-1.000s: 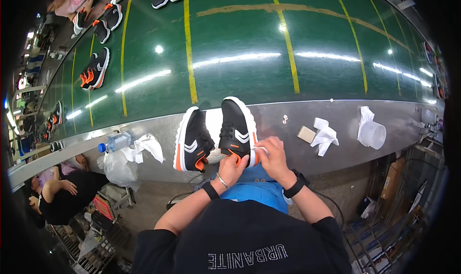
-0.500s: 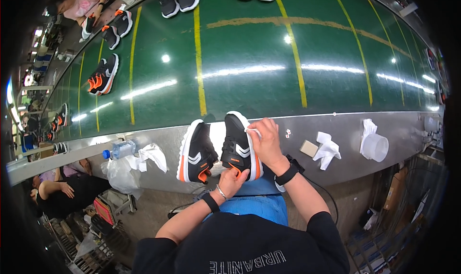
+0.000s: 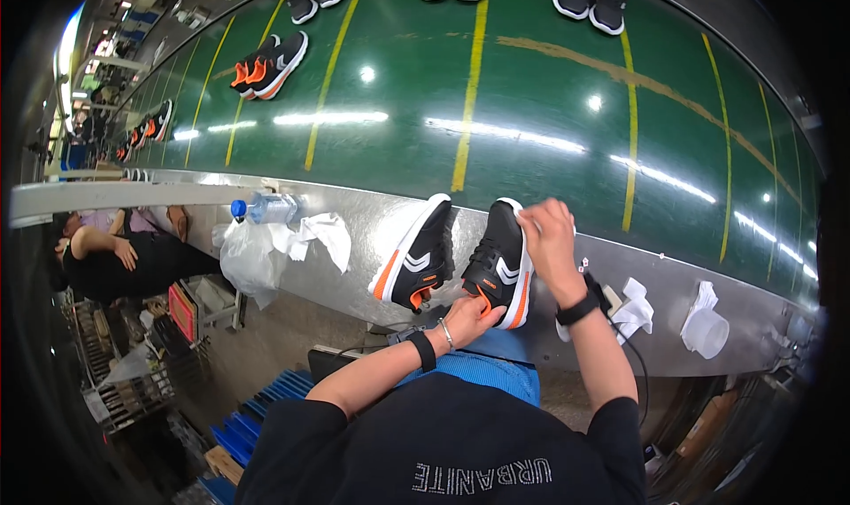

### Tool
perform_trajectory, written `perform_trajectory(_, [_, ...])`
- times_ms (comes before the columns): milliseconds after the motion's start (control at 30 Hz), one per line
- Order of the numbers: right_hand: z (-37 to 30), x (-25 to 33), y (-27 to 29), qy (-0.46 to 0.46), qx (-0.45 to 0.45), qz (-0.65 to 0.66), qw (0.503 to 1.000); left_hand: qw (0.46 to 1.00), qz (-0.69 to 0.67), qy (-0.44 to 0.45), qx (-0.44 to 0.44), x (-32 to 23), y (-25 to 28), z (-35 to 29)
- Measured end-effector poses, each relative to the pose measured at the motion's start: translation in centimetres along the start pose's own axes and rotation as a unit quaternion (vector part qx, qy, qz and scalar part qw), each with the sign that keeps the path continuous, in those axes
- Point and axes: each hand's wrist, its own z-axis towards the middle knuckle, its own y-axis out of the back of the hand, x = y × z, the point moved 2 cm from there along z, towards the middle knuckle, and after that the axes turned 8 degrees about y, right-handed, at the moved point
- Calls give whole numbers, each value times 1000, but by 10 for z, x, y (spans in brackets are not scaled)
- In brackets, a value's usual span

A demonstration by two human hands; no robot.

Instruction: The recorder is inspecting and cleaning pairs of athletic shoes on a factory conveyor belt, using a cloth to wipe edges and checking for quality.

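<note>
Two black sports shoes with white soles and orange trim stand side by side, toes away from me, at the near edge of the grey metal bench [image 3: 354, 279]. My left hand [image 3: 472, 321] grips the heel end of the right-hand shoe [image 3: 497, 264], with its fingers at the orange-lined opening. Bent fingers of my right hand [image 3: 551, 239] press together against that shoe's outer side near the toe. A bit of white shows beside them; what they pinch is hidden. The left-hand shoe [image 3: 416, 262] stands untouched, tilted slightly.
Beyond the bench runs a green belt [image 3: 390, 155] with yellow lines, carrying several pairs of similar shoes [image 3: 270, 65]. A bottle [image 3: 273, 208], a plastic bag [image 3: 252, 255] and crumpled white cloth [image 3: 326, 239] lie left. White paper [image 3: 634, 308] and a clear tub [image 3: 706, 333] are right.
My view has turned, so the scene sits differently. Pairs on the belt have shifted right relative to the bench. Both hands keep their places on the right-hand shoe.
</note>
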Motion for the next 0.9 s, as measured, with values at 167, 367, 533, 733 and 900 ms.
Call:
perform_trajectory(167, [-58, 28, 15, 29, 42, -34, 998, 999, -29, 10, 9, 4, 3, -1])
perform_trajectory(367, [-129, 30, 35, -161, 1, 87, 983, 995, -57, 79, 22, 9, 12, -8])
perform_trajectory(533, [-139, 4, 37, -287, -87, 72, 951, 979, -187, 77, -21, 36, 12, -19])
perform_trajectory(733, [-135, 12, 36, -164, 3, -157, 974, 986, -125, -34, -103, 22, 82, -63])
perform_trajectory(900, [-103, 59, 15, -141, 4, 83, 986, 952, 13, -77, -296, 61, 141, -33])
